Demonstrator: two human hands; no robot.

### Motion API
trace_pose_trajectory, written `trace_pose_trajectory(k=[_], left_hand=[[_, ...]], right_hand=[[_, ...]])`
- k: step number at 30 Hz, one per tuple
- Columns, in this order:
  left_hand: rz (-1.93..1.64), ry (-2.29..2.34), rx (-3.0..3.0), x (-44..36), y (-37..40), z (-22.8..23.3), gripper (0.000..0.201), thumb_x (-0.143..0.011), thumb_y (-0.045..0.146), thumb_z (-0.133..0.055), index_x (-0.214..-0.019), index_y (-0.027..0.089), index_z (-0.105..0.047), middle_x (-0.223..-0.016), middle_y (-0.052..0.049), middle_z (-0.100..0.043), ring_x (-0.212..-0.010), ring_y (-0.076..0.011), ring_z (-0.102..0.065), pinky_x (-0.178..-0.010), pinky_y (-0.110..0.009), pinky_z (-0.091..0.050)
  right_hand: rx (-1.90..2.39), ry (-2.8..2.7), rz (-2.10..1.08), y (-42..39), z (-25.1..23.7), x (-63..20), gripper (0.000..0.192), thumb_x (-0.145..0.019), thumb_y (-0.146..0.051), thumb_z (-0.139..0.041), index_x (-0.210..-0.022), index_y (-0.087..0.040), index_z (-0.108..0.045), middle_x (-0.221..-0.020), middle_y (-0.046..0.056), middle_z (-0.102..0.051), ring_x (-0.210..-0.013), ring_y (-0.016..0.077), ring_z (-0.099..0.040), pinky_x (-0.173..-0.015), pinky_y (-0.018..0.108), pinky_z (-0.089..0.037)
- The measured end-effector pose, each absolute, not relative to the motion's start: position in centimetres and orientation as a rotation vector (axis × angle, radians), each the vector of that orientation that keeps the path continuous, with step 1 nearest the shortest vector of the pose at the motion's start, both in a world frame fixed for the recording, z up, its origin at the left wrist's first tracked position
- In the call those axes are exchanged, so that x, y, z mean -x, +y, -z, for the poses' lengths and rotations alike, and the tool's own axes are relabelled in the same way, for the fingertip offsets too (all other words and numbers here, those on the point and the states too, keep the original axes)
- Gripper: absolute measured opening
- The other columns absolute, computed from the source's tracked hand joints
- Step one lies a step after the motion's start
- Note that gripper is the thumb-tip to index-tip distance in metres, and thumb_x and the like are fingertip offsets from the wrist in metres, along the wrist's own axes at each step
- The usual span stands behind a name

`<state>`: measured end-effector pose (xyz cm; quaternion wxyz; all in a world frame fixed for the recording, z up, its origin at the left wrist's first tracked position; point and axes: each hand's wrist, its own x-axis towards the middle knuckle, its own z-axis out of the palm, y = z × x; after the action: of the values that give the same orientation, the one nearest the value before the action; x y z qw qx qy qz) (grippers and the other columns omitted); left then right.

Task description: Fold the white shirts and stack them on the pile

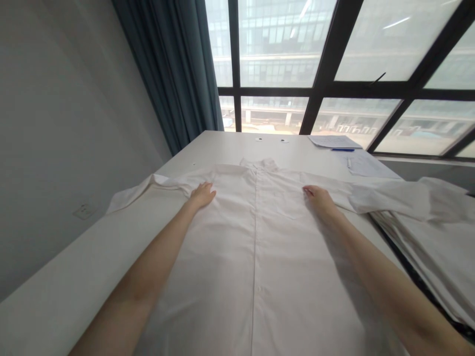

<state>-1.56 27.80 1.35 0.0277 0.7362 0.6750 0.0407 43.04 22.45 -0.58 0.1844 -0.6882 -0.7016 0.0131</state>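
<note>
White counter [55,291] fills the view, and a white shirt [256,257] lies spread flat along its middle, collar toward the far edge. Left hand [202,194] rests open, palm down near the left shoulder; right hand [318,198] flat and open opposite. Papers [334,141] sit at the far right corner.

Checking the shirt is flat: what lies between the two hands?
In the head view, only the shirt front and its buttoned placket lie between left hand and right hand.
</note>
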Motion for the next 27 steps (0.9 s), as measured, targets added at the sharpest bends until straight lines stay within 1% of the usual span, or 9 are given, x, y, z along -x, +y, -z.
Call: trace_pose_trajectory(k=[3, 5, 7, 10, 12, 17, 19, 23, 27], left_hand=[[-0.084, 2.041, -2.241, 1.8, 29.7, -0.4, 0.062, -0.091, 0.046, -0.043, -0.146, 0.016, -0.038, -0.155, -0.017, -0.029, -0.143, -0.0340, -0.027, -0.111, -0.054, -0.027], [-0.094, 1.989, -2.245, 2.0, 30.7, 0.0, 0.065, -0.092, 0.049, -0.041, -0.148, 0.018, -0.035, -0.157, -0.015, -0.024, -0.145, -0.0326, -0.021, -0.112, -0.056, -0.022], [-0.124, 1.944, -2.244, 2.5, 31.4, 0.1, 0.058, -0.095, 0.045, -0.036, -0.148, 0.021, -0.035, -0.158, -0.011, -0.024, -0.146, -0.0289, -0.019, -0.114, -0.055, -0.019], [-0.195, 1.901, -2.230, 3.7, 32.1, 0.1, 0.051, -0.096, 0.031, -0.027, -0.145, 0.025, -0.040, -0.156, -0.006, -0.029, -0.145, -0.0254, -0.022, -0.114, -0.055, -0.019], [-0.251, 1.867, -2.230, 4.5, 32.2, 0.1, 0.051, -0.094, 0.026, -0.028, -0.143, 0.024, -0.045, -0.154, -0.004, -0.033, -0.145, -0.0247, -0.025, -0.115, -0.053, -0.020], [-0.411, 1.769, -2.263, 6.3, 31.3, 0.0, 0.048, -0.091, 0.027, -0.036, -0.134, 0.020, -0.056, -0.145, -0.003, -0.050, -0.135, -0.0187, -0.044, -0.112, -0.032, -0.033], [-0.483, 1.770, -2.275, 6.6, 30.5, -0.1, 0.046, -0.089, 0.027, -0.038, -0.129, 0.018, -0.059, -0.140, -0.004, -0.055, -0.130, -0.0179, -0.049, -0.110, -0.030, -0.035], [-0.660, 1.903, -2.263, 6.8, 28.4, -0.4, 0.038, -0.086, 0.025, -0.042, -0.115, 0.015, -0.064, -0.133, -0.010, -0.059, -0.126, -0.0212, -0.050, -0.110, -0.033, -0.036], [-0.792, 2.162, -2.134, 6.9, 26.0, -0.6, 0.028, -0.087, 0.032, -0.044, -0.096, 0.016, -0.066, -0.118, -0.016, -0.061, -0.124, -0.0333, -0.047, -0.107, -0.050, -0.034]], right_hand=[[1.981, -2.035, -0.027, 22.7, 1.4, -42.6, 0.032, -0.099, -0.029, -0.043, -0.126, -0.021, -0.058, -0.133, 0.009, -0.058, -0.119, 0.0220, -0.055, -0.099, 0.041, -0.046], [2.024, -2.061, 0.000, 22.6, 1.7, -42.7, 0.040, -0.100, -0.030, -0.034, -0.136, -0.024, -0.052, -0.145, 0.007, -0.049, -0.132, 0.0239, -0.044, -0.107, 0.043, -0.038], [2.076, -2.077, 0.022, 22.3, 1.9, -43.1, 0.047, -0.100, -0.036, -0.030, -0.143, -0.027, -0.044, -0.152, 0.005, -0.040, -0.139, 0.0266, -0.035, -0.110, 0.050, -0.032], [2.138, -2.098, 0.037, 21.9, 1.9, -43.7, 0.052, -0.099, -0.045, -0.024, -0.148, -0.028, -0.037, -0.155, 0.002, -0.034, -0.141, 0.0272, -0.031, -0.111, 0.053, -0.029], [2.159, -2.116, 0.044, 21.9, 1.8, -44.0, 0.055, -0.099, -0.047, -0.022, -0.149, -0.029, -0.035, -0.156, 0.002, -0.033, -0.142, 0.0266, -0.030, -0.111, 0.054, -0.028], [2.153, -2.172, 0.058, 21.7, 1.2, -44.4, 0.055, -0.099, -0.047, -0.021, -0.149, -0.027, -0.035, -0.156, 0.002, -0.033, -0.142, 0.0248, -0.030, -0.111, 0.051, -0.029], [2.138, -2.189, 0.069, 21.6, 0.9, -44.4, 0.053, -0.099, -0.045, -0.024, -0.147, -0.027, -0.037, -0.154, 0.002, -0.036, -0.141, 0.0248, -0.032, -0.111, 0.050, -0.030], [2.116, -2.151, 0.158, 21.0, 0.1, -43.5, 0.049, -0.098, -0.034, -0.029, -0.142, -0.021, -0.044, -0.151, 0.010, -0.041, -0.138, 0.0297, -0.036, -0.109, 0.055, -0.028], [1.987, -2.186, 0.212, 18.9, -0.5, -40.4, 0.047, -0.096, -0.024, -0.032, -0.139, -0.016, -0.046, -0.150, 0.015, -0.040, -0.139, 0.0293, -0.034, -0.110, 0.051, -0.028]])
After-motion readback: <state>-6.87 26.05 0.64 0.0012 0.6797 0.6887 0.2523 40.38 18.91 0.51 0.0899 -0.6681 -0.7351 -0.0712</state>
